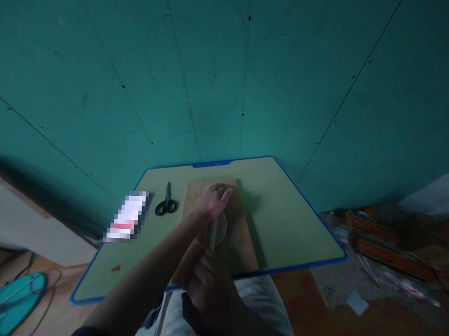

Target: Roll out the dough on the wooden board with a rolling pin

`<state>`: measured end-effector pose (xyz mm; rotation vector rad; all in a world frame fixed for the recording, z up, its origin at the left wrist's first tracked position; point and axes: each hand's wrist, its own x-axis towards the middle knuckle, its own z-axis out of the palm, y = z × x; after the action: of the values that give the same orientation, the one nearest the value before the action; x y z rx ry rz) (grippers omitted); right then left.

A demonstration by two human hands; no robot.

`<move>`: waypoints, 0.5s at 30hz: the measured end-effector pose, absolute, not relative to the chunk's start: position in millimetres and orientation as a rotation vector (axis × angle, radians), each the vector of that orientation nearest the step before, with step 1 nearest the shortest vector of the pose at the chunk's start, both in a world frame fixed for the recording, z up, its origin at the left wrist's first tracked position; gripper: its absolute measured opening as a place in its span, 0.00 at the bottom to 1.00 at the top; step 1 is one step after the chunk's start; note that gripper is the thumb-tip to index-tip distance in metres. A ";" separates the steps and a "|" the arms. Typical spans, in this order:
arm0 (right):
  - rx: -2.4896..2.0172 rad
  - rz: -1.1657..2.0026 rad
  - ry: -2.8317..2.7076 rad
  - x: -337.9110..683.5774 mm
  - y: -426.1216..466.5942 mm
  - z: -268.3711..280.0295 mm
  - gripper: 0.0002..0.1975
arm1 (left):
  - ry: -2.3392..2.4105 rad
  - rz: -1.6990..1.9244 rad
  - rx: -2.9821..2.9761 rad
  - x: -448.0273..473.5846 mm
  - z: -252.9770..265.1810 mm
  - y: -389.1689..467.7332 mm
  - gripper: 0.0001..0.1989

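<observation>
A wooden board [239, 239] lies on the table. On it is a pale, thin round disc [221, 230], partly hidden by a narrow pale blade [212, 236] that looks like a knife's. Near the board's front edge, my right hand [209, 282] is closed round the near end of this knife; its handle is hidden in the fingers. My left hand [213, 201] lies over the blade's far end and beside the disc, palm down, fingers bent forward and thumb apart. What lies under that palm is hidden.
Black-handled scissors [166, 205] lie left of the board on the pale table [293, 216]. A blurred-out phone-like object [127, 217] sits at the table's left edge, with a small orange scrap [116, 267] nearer. Behind stands a green wall [221, 87]. Clutter [389, 247] covers the floor at right.
</observation>
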<state>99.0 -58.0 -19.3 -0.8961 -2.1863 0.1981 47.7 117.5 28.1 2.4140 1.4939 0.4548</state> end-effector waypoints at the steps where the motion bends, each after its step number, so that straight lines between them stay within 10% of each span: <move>1: -0.918 0.204 -2.173 100.0 -62.1 -22.4 0.14 | 1.477 0.447 2.427 53.6 29.7 116.7 0.23; 15: -1.018 0.198 -2.187 145.4 -98.5 -31.7 0.27 | 1.607 0.433 2.371 92.1 40.6 108.1 0.23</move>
<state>145.4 -98.5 -31.7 -1.0177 -2.1871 0.1976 92.1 108.1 40.6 2.3713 1.6067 0.4325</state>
